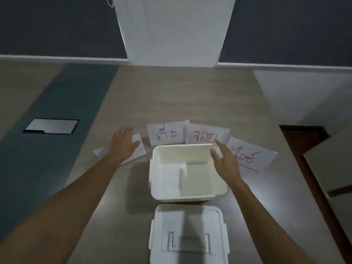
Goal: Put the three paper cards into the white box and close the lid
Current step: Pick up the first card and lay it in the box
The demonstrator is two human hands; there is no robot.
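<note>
The lid (187, 235) is lying nearest me on the wood-look table (133, 216), top side up w/ its handle flat, just in front of the white box (188, 172). The box is sitting open; inside I'm seeing a low divider and no cards. My right hand (224, 162) is hovering at the box's right rim, fingers loosely spread, gripping nothing. My left hand (123, 141) is hanging open over a blank card (140, 147) left of the box, not holding it. Behind the box three written cards are fanning out: green-lettered card (165, 134), then red-lettered card (205, 136) partly overlapping it, then red-and-blue card (251, 155) off to the right. Farther left a phone (51, 127) is resting on a dark green strip.
</note>
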